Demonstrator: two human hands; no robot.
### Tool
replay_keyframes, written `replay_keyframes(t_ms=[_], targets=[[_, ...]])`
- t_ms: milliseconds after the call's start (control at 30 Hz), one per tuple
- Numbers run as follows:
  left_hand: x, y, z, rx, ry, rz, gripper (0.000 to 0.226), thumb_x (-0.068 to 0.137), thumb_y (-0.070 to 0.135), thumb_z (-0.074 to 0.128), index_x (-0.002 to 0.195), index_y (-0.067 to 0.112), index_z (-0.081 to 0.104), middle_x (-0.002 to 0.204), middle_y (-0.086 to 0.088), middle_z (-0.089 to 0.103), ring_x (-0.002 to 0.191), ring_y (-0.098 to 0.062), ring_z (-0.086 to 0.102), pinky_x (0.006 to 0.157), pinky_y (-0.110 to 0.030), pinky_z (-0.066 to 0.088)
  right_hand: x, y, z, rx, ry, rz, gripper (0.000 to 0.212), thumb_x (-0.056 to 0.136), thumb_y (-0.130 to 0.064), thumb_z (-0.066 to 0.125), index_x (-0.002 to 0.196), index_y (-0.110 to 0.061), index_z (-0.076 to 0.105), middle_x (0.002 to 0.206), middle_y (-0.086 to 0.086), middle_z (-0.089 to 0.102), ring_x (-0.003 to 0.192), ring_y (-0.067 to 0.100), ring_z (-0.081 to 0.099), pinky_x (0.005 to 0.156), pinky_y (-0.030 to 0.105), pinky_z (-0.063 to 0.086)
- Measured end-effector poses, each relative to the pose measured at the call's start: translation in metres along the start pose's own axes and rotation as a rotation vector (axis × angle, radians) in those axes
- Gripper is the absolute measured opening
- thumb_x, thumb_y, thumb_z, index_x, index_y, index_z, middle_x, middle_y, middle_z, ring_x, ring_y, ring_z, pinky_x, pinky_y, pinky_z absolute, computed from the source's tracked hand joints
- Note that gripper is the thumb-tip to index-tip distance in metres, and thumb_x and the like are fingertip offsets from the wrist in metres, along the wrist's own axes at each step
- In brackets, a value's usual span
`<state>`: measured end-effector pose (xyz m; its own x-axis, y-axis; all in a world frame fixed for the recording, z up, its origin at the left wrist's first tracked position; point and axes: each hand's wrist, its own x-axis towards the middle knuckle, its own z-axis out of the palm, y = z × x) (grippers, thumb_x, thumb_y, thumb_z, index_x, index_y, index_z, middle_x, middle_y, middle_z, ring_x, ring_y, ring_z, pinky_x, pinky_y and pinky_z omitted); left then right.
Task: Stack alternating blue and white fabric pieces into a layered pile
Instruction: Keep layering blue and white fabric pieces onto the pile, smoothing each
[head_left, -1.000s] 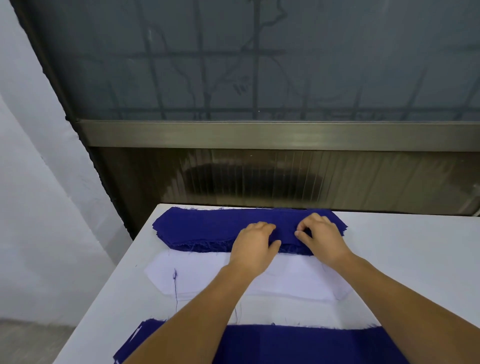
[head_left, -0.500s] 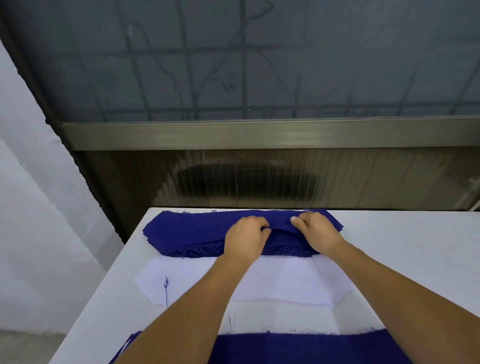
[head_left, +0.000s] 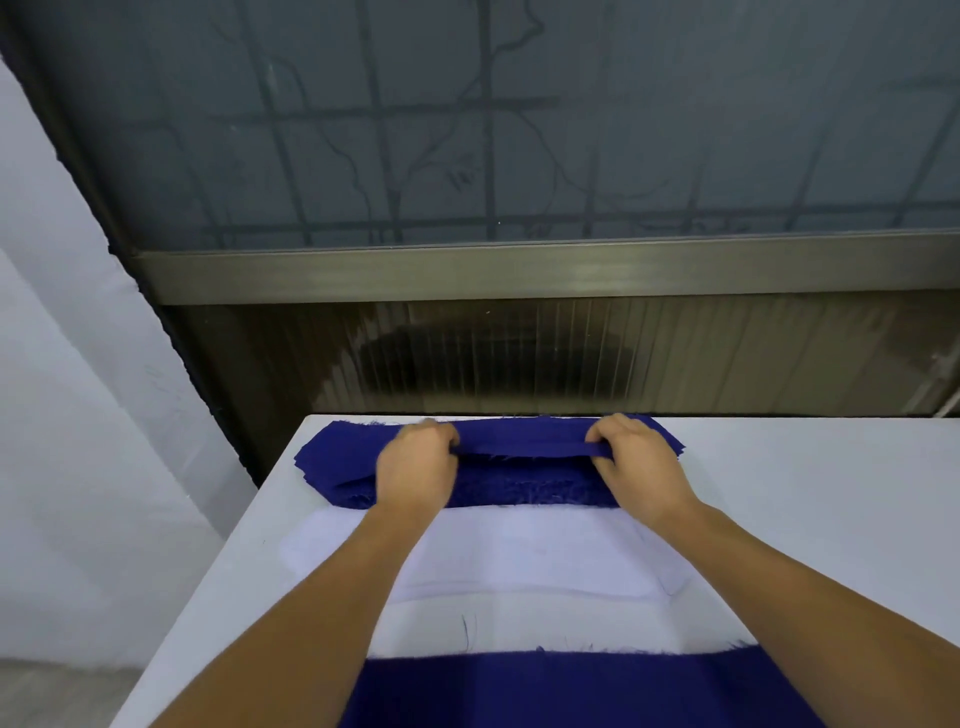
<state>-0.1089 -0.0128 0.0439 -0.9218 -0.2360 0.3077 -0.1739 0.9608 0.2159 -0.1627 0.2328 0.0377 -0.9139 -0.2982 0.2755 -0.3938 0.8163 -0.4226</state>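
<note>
A thick stack of blue fabric pieces (head_left: 343, 467) lies at the far edge of the white table (head_left: 810, 519). Its top blue piece (head_left: 522, 444) is lifted off the stack along its near edge, stretched between my hands. My left hand (head_left: 415, 467) pinches it on the left and my right hand (head_left: 636, 462) pinches it on the right. White fabric pieces (head_left: 519, 551) lie flat just in front of the blue stack. Nearest to me, a blue piece (head_left: 571, 691) tops the layered pile at the table's front.
The table's left edge (head_left: 208, 587) drops to a grey floor beside a white wall. A dark panel with a metal rail (head_left: 519, 270) stands right behind the table. Bare white tabletop extends to the right of the fabric.
My hands have moved apart along the top blue piece, from close together at its middle to wide apart. Its near edge is now raised off the stack.
</note>
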Motion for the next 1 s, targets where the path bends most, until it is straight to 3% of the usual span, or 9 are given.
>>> replay_keyframes(t_ms=[200,333,533,633,767,900,1000], targets=[[-0.055,-0.034,-0.047,0.042,0.104,0.104,0.024,0.089,0.018,0.062,0.111,0.023,0.066,0.106,0.005,0.066,0.094,-0.013,0.058,0.080,-0.025,0.049,-0.066,-0.011,-0.035,-0.106,0.031,-0.214,0.019,0.083,-0.015,0.070,0.099,-0.022,0.062,0.099,-0.009,0.060,0.087,0.010,0.053,0.081,0.021,0.044],[-0.133,-0.034,-0.061,0.012,0.085,0.309,0.030,0.057,0.004,0.085,0.080,0.018,0.072,0.077,0.004,0.067,0.068,-0.016,0.062,0.061,-0.029,0.052,-0.143,0.000,-0.052,-0.104,-0.004,-0.300,0.031,0.067,-0.005,0.079,0.083,-0.023,0.061,0.082,-0.012,0.059,0.073,0.011,0.055,0.071,0.021,0.043],[-0.203,-0.051,-0.049,0.005,0.008,0.359,0.051,0.026,0.000,0.089,0.070,0.019,0.071,0.075,0.007,0.068,0.064,-0.016,0.065,0.059,-0.025,0.054,-0.211,0.019,-0.053,-0.165,-0.014,-0.359,0.044,0.042,0.003,0.088,0.075,-0.018,0.069,0.083,-0.010,0.065,0.080,0.005,0.052,0.074,0.018,0.040],[-0.207,-0.052,-0.048,-0.011,0.007,0.311,0.050,0.028,-0.001,0.089,0.070,0.019,0.071,0.073,0.008,0.068,0.062,-0.015,0.065,0.057,-0.025,0.054,-0.217,0.022,-0.058,-0.188,-0.027,-0.318,0.049,0.039,0.004,0.089,0.076,-0.020,0.067,0.084,-0.011,0.065,0.073,0.009,0.062,0.072,0.016,0.040],[-0.216,-0.056,-0.052,-0.054,0.017,0.291,0.053,0.026,-0.003,0.087,0.071,0.018,0.070,0.076,0.009,0.068,0.065,-0.014,0.065,0.058,-0.024,0.054,-0.225,0.026,-0.060,-0.142,0.031,-0.310,0.045,0.049,0.003,0.083,0.081,-0.021,0.064,0.088,-0.012,0.064,0.081,0.005,0.053,0.075,0.016,0.039],[-0.231,-0.067,-0.050,-0.074,0.010,0.277,0.057,0.024,-0.004,0.088,0.073,0.020,0.070,0.080,0.012,0.068,0.069,-0.010,0.065,0.062,-0.017,0.048,-0.236,0.028,-0.055,-0.163,0.004,-0.313,0.054,0.029,0.003,0.090,0.074,-0.019,0.069,0.087,-0.012,0.067,0.082,0.002,0.055,0.074,0.014,0.041],[-0.234,-0.075,-0.050,-0.076,0.023,0.253,0.055,0.031,-0.006,0.087,0.078,0.018,0.071,0.086,0.009,0.069,0.074,-0.013,0.066,0.071,-0.016,0.041,-0.235,0.027,-0.054,-0.154,0.011,-0.312,0.055,0.030,0.003,0.090,0.075,-0.020,0.070,0.089,-0.012,0.068,0.081,0.005,0.061,0.074,0.014,0.043]])
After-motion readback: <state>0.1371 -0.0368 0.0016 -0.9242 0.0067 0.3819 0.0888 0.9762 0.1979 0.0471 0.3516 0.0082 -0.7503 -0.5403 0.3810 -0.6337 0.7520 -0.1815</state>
